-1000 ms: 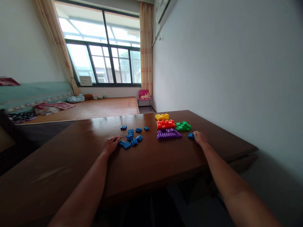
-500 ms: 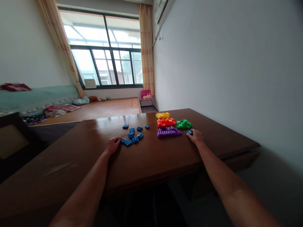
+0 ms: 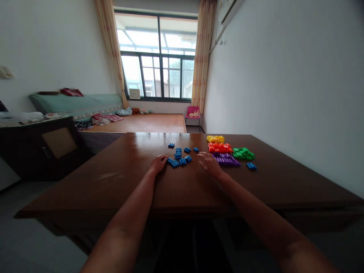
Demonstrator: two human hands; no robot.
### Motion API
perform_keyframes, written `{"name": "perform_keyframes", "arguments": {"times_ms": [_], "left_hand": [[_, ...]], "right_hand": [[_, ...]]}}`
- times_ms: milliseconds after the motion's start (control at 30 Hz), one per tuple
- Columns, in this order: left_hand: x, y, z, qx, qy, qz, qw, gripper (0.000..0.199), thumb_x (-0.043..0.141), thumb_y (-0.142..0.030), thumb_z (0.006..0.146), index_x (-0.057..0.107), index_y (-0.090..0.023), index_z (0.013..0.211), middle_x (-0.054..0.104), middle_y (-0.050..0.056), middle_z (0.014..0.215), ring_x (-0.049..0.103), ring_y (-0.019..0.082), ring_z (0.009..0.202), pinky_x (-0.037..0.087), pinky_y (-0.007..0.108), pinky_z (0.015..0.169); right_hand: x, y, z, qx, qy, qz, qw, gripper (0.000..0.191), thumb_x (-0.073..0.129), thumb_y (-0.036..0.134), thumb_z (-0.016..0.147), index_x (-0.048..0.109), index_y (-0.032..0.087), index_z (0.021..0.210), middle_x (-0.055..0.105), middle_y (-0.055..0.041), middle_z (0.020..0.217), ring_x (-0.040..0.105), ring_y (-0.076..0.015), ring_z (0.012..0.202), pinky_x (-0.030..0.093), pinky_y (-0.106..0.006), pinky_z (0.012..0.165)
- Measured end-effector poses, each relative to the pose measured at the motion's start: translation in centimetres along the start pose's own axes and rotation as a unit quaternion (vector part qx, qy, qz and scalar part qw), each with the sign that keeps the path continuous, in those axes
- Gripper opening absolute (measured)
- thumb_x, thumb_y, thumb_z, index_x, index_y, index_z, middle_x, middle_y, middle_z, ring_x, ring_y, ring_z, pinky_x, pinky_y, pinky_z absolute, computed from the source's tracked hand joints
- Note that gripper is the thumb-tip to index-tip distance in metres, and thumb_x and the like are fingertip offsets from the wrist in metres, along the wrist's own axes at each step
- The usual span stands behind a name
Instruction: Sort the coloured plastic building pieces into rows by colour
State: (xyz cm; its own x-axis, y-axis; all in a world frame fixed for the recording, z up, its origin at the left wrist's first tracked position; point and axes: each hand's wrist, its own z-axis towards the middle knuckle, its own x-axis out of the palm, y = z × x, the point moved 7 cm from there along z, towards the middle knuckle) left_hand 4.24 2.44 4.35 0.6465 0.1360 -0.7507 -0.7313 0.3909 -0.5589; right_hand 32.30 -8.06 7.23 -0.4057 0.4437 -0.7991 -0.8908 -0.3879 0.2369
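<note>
Several small blue ridged plastic pieces (image 3: 178, 156) lie scattered on the dark wooden table (image 3: 119, 189). My left hand (image 3: 159, 163) rests at their left edge, fingers bent and close together, its fingertips by the leftmost blue piece (image 3: 170, 160). Whether it grips anything is hidden. My right hand (image 3: 210, 163) hovers with fingers spread and nothing in them, between the blue pieces and a block of purple pieces (image 3: 229, 160), part of which it covers. One blue cluster (image 3: 251, 166) lies apart on the right, beyond the purple block.
Behind the purple block sit orange-red pieces (image 3: 220, 148) and yellow pieces (image 3: 215, 139); a green pile (image 3: 243, 153) is to their right. A wall (image 3: 284, 94) rises along the right. Farther off are a bed (image 3: 153, 121), a pink chair (image 3: 193, 111) and a dark cabinet (image 3: 36, 144).
My right hand has let go of the blue cluster on the right and moved left, opening its fingers. My left hand stays by the blue pieces. The view has turned left.
</note>
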Motion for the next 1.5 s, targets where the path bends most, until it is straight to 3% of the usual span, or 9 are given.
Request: {"name": "perform_keyframes", "arguments": {"times_ms": [167,300,433,533,667,900,1033,1267,1500], "left_hand": [[-0.2,0.4,0.0,-0.001,-0.01,-0.031,0.999,0.028,0.05,-0.027,0.086,0.075,-0.017,0.096,0.074,0.009,0.103,0.067,0.023,0.097,0.049,0.032,0.088],[-0.6,1.2,0.1,-0.013,-0.026,-0.089,0.996,0.029,0.051,-0.031,0.083,0.075,-0.018,0.094,0.075,0.006,0.096,0.068,0.022,0.091,0.051,0.03,0.084],[-0.7,2.1,0.2,-0.034,-0.04,-0.149,0.987,0.036,0.051,-0.038,0.08,0.074,-0.016,0.098,0.076,0.006,0.091,0.068,0.022,0.086,0.053,0.031,0.078],[-0.4,2.1,0.4,-0.028,-0.03,-0.164,0.986,0.04,0.052,-0.042,0.079,0.073,-0.015,0.099,0.075,0.007,0.095,0.068,0.023,0.088,0.052,0.031,0.08],[-0.2,1.5,0.5,-0.008,-0.004,-0.128,0.992,0.039,0.051,-0.043,0.079,0.074,-0.017,0.098,0.075,0.006,0.097,0.068,0.023,0.092,0.051,0.031,0.083],[-0.3,0.6,0.6,0.004,0.016,-0.044,0.999,0.037,0.048,-0.041,0.08,0.075,-0.02,0.096,0.075,0.005,0.1,0.067,0.024,0.093,0.05,0.033,0.086],[-0.6,0.4,0.6,0.003,0.013,-0.039,0.999,0.037,0.049,-0.042,0.079,0.075,-0.021,0.096,0.076,0.005,0.098,0.067,0.024,0.095,0.051,0.032,0.083],[-0.9,0.4,0.6,0.008,0.017,-0.019,1.0,0.037,0.048,-0.041,0.08,0.074,-0.021,0.097,0.076,0.004,0.097,0.068,0.024,0.092,0.051,0.03,0.082],[0.1,-0.3,0.2,0.038,0.023,-0.012,0.999,0.031,0.052,-0.035,0.082,0.073,-0.02,0.1,0.071,0.006,0.106,0.066,0.022,0.093,0.051,0.031,0.086]], "right_hand": [[6.3,2.7,4.7,0.102,0.055,0.022,0.993,0.04,0.059,0.022,0.084,0.059,0.021,0.125,0.054,-0.0127,0.135,0.049,-0.0261,0.123,0.038,-0.041,0.102],[7.2,2.2,4.7,0.115,0.085,0.038,0.989,0.017,0.06,0.02,0.084,0.065,0.021,0.1,0.068,-0.0069,0.11,0.06,-0.0209,0.106,0.04,-0.037,0.097],[5.1,0.5,1.1,0.11,0.077,0.055,0.989,0.019,0.059,0.021,0.083,0.063,0.022,0.102,0.069,-0.0039,0.1,0.061,-0.0186,0.092,0.044,-0.033,0.088],[2.4,-1.7,-2.8,0.119,0.059,0.063,0.989,0.035,0.061,0.028,0.082,0.061,0.022,0.116,0.069,-0.005,0.101,0.06,-0.0192,0.088,0.046,-0.032,0.083],[-2.0,-5.8,-8.0,0.155,0.044,0.09,0.983,0.037,0.061,0.029,0.076,0.064,0.024,0.113,0.069,-0.003,0.099,0.061,-0.0183,0.084,0.048,-0.032,0.081],[-12.2,-20.8,-15.8,0.394,-0.16,0.032,0.904,0.047,0.058,0.03,0.072,0.062,0.02,0.118,0.07,-0.0073,0.1,0.064,-0.0193,0.083,0.05,-0.03,0.074],[-14.0,-27.0,-17.0,0.432,-0.133,-0.072,0.889,0.043,0.061,0.026,0.07,0.066,0.022,0.112,0.071,-0.0072,0.102,0.064,-0.0225,0.091,0.049,-0.034,0.082],[-11.5,-28.4,-15.9,0.405,-0.033,-0.145,0.902,0.05,0.055,0.025,0.078,0.06,0.028,0.127,0.069,-0.0079,0.107,0.06,-0.0259,0.105,0.048,-0.038,0.086],[-13.1,-26.9,-15.4,0.35,-0.19,-0.136,0.907,0.051,0.044,0.014,0.077,0.055,0.013,0.127,0.067,-0.0133,0.107,0.061,-0.0237,0.092,0.047,-0.04,0.088]]}}
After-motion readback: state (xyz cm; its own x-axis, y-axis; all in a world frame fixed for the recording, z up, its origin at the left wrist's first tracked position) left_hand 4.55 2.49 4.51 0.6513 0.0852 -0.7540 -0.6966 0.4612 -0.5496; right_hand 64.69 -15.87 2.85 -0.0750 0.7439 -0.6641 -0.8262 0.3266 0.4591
